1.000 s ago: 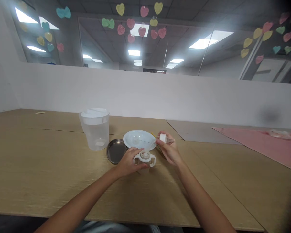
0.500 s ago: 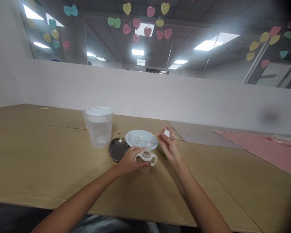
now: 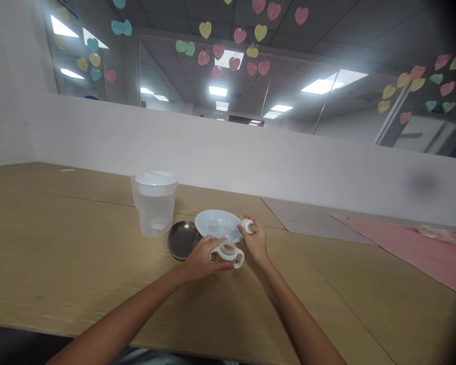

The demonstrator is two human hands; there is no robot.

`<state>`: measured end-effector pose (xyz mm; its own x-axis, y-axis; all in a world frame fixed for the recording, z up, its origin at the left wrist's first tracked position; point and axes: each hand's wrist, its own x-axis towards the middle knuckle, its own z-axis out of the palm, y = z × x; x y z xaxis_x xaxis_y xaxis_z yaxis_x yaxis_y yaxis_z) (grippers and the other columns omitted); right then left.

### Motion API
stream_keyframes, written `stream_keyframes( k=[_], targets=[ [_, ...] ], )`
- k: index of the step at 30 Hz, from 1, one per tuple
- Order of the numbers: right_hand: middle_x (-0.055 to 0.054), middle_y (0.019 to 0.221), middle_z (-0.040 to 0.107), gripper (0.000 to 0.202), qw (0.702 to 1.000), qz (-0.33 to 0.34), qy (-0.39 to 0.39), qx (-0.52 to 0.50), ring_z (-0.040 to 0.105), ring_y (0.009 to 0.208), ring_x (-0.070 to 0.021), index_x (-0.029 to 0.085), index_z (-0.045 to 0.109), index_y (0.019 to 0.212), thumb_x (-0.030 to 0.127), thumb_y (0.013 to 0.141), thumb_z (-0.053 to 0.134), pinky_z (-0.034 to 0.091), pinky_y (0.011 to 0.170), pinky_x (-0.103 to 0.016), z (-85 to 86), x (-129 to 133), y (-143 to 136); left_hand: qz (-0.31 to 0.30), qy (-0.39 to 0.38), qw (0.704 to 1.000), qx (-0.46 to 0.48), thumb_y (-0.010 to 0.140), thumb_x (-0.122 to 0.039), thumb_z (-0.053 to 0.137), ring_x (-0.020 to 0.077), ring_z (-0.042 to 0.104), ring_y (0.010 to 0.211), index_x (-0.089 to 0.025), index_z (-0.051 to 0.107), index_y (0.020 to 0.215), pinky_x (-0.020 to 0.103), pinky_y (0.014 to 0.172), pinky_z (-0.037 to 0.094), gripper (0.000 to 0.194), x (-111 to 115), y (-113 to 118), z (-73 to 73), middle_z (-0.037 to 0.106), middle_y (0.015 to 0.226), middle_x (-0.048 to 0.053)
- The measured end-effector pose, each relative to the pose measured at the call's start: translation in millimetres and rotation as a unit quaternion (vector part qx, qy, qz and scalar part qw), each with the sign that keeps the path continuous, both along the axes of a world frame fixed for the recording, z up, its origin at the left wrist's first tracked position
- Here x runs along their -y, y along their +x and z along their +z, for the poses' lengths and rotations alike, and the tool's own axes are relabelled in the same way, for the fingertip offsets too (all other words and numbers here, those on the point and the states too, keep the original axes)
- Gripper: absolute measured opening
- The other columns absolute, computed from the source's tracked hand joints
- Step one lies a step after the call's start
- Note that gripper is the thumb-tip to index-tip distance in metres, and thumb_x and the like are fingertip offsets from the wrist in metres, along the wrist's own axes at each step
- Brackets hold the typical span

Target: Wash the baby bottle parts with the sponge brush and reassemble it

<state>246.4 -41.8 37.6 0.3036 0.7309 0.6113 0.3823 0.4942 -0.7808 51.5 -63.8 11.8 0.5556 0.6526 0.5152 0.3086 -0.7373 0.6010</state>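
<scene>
My left hand is wrapped round a two-handled baby bottle, whose white neck is uncapped and faces up. Between the fingers of my right hand is a small white bottle cap with a clear part on its right side, seemingly the teat. The cap is apart from the bottle, up and to its right. Just behind both hands lies a pale blue oval bowl with something clear and round in it. A round metal tray sits left of the bottle, partly behind my left hand.
A clear plastic pitcher with a white lid stands left of the bowl. At the right lies a pink sheet with a clear plastic packet on it. A white wall rises along the table's back edge.
My right hand has moved down and left, closer to the bottle, and has turned the cap so its white ring shows. My left hand still holds the bottle. The view has tilted up slightly.
</scene>
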Motion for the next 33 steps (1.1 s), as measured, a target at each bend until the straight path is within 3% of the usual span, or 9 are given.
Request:
stream_keyframes(
  k=[2,5,10,15,20,24,26,29,33],
  targets=[
    [-0.006,0.097,0.06,0.027,0.994,-0.018,0.013,0.109,0.056,0.092,-0.0209,0.019,0.062,0.091,0.028,0.066,0.062,0.043,0.086,-0.037,-4.7,0.3,-0.4,-0.006,0.008,1.0,0.001,0.072,-0.055,0.063,0.0241,0.049,0.11,-0.023,0.053,0.122,0.035,0.095,0.038,0.061,-0.8,0.5,-0.8,0.059,0.116,0.007],
    [-0.006,0.097,0.061,0.025,0.981,0.012,-0.023,0.193,0.056,0.092,-0.0213,0.02,0.061,0.092,0.03,0.069,0.058,0.044,0.084,-0.037,-8.5,1.3,-0.2,-0.017,0.018,1.0,0.002,0.073,-0.054,0.063,0.0236,0.05,0.108,-0.024,0.055,0.12,0.035,0.094,0.039,0.056,-1.3,1.1,-0.6,0.061,0.114,0.005],
    [-0.004,0.098,0.064,0.032,0.965,0.098,-0.099,0.22,0.059,0.09,-0.0199,0.021,0.059,0.101,0.042,0.077,0.054,0.045,0.08,-0.034,-8.4,2.3,2.2,-0.017,0.021,1.0,0.001,0.073,-0.053,0.063,0.0239,0.05,0.108,-0.023,0.054,0.121,0.036,0.094,0.039,0.057,-0.9,0.7,0.0,0.061,0.114,0.006],
    [-0.006,0.109,0.062,0.036,0.97,0.09,-0.09,0.207,0.057,0.099,-0.0213,0.021,0.056,0.104,0.045,0.077,0.055,0.044,0.086,-0.036,-9.1,4.6,1.8,-0.011,0.029,1.0,0.001,0.073,-0.053,0.063,0.0242,0.051,0.108,-0.023,0.052,0.123,0.036,0.094,0.04,0.06,-1.1,-0.4,-1.6,0.061,0.114,0.007],
    [-0.008,0.104,0.064,0.035,0.995,0.031,-0.038,0.09,0.06,0.094,-0.0211,0.021,0.049,0.098,0.046,0.076,0.057,0.046,0.081,-0.037,-2.8,7.0,1.6,0.002,0.052,0.999,-0.005,0.076,-0.053,0.059,0.0255,0.049,0.113,-0.023,0.046,0.129,0.039,0.097,0.038,0.062,-0.6,-1.2,-5.9,0.057,0.121,0.009],
    [-0.009,0.101,0.066,0.035,0.999,0.043,0.016,-0.011,0.063,0.089,-0.0198,0.022,0.041,0.093,0.042,0.074,0.063,0.049,0.075,-0.034,10.4,18.2,-3.5,0.019,0.1,0.995,0.013,0.079,-0.051,0.057,0.028,0.044,0.119,-0.02,0.031,0.139,0.043,0.099,0.036,0.073,-0.7,-2.1,-9.9,0.048,0.131,0.014],
    [-0.01,0.107,0.064,0.036,0.997,0.052,0.046,0.015,0.062,0.095,-0.0207,0.023,0.041,0.093,0.038,0.073,0.067,0.049,0.077,-0.035,16.0,29.7,-11.1,0.043,0.137,0.989,0.042,0.081,-0.048,0.055,0.0286,0.041,0.122,-0.019,0.025,0.14,0.044,0.099,0.035,0.072,-0.7,-3.2,-9.9,0.044,0.134,0.016],
    [-0.011,0.113,0.058,0.034,0.98,0.054,0.125,0.145,0.056,0.106,-0.0224,0.022,0.049,0.094,0.033,0.07,0.071,0.047,0.085,-0.038,18.8,50.1,-27.7,0.089,0.22,0.967,0.095,0.083,-0.041,0.054,0.0278,0.043,0.12,-0.019,0.024,0.139,0.045,0.098,0.036,0.068,0.4,-4.8,-8.3,0.046,0.131,0.016],
    [-0.006,0.096,0.056,0.03,0.931,0.05,0.24,0.271,0.059,0.09,-0.0185,0.023,0.055,0.095,0.028,0.071,0.071,0.05,0.077,-0.033,13.1,68.7,-49.3,0.07,0.353,0.925,0.124,0.084,-0.042,0.052,0.0259,0.052,0.106,-0.017,0.03,0.137,0.042,0.091,0.042,0.062,3.9,-5.3,-8.4,0.055,0.115,0.016]
  ],
)
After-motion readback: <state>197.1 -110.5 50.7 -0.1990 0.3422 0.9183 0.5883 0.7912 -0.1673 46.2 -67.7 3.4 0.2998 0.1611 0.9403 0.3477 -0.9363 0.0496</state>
